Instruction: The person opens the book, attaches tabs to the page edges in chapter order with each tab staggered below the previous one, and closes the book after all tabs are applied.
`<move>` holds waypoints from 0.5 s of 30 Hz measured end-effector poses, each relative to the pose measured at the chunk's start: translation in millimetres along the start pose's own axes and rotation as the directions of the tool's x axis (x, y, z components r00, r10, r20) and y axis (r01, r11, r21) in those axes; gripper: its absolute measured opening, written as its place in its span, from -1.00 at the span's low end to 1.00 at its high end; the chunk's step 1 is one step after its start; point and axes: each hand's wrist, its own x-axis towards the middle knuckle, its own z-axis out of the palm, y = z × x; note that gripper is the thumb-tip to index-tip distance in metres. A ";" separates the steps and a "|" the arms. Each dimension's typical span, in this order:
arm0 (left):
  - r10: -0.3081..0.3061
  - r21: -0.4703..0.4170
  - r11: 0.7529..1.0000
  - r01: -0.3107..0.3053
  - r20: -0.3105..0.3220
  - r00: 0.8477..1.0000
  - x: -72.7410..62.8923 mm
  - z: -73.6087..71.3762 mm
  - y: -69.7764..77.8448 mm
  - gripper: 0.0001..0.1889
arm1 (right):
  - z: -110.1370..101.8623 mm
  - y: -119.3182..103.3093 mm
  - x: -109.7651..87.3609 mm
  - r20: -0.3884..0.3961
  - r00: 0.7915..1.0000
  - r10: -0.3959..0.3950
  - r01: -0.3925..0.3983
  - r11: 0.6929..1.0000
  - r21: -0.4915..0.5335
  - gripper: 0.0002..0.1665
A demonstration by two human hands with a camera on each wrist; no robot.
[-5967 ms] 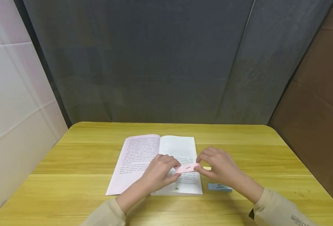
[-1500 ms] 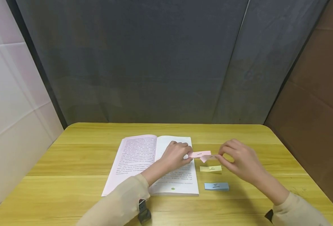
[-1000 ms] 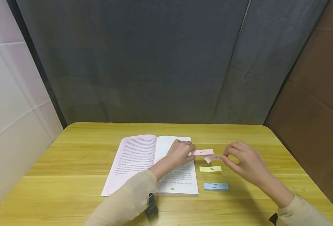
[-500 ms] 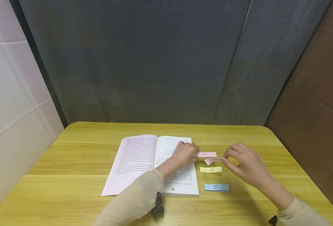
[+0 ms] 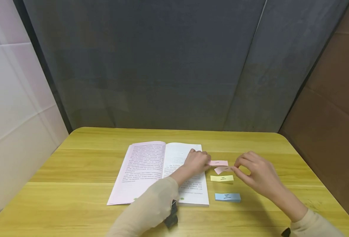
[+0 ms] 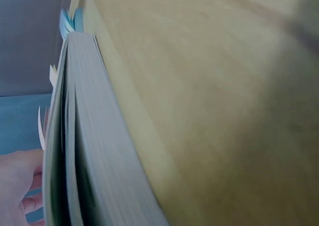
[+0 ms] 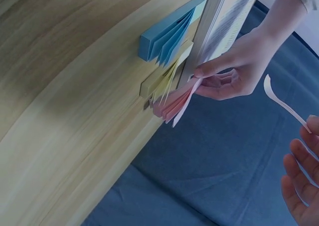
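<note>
My left hand (image 5: 196, 162) pinches the left end of a pink sticky-note pad (image 5: 218, 163) just off the book's right edge. In the right wrist view, the leaves of this pink pad (image 7: 174, 105) fan out beyond the left fingers. My right hand (image 5: 256, 171) pinches one loose pink sticky note (image 5: 223, 170) between thumb and finger. That note (image 7: 280, 100) looks curled, well apart from the pad. Nearer me lie a yellow sticky-note pad (image 5: 222, 178) and a blue sticky-note pad (image 5: 228, 197), both with dark handwritten strokes.
An open book (image 5: 142, 171) lies at mid-table, a pinkish left page and a white right one; its thick page edge (image 6: 104, 131) fills much of the left wrist view. The wooden table (image 5: 73, 184) ends at a dark back partition (image 5: 162, 65).
Six seconds ago both hands held the pink pad over the book. Now a single note is apart in my right hand, and my left hand has shifted right with the pad.
</note>
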 end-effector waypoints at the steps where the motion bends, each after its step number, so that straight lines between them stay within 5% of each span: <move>1: -0.003 0.002 1.000 0.003 0.005 1.000 0.6 1.0 0.2 -0.84 | 0.4 0.0 -0.1 0.003 1.000 0.000 0.000 1.000 0.001 -0.76; 15: -0.028 0.093 0.995 0.023 0.055 0.998 7.6 10.2 7.1 -0.83 | 2.3 -1.0 0.1 0.003 1.000 0.002 -0.002 1.000 -0.001 -0.80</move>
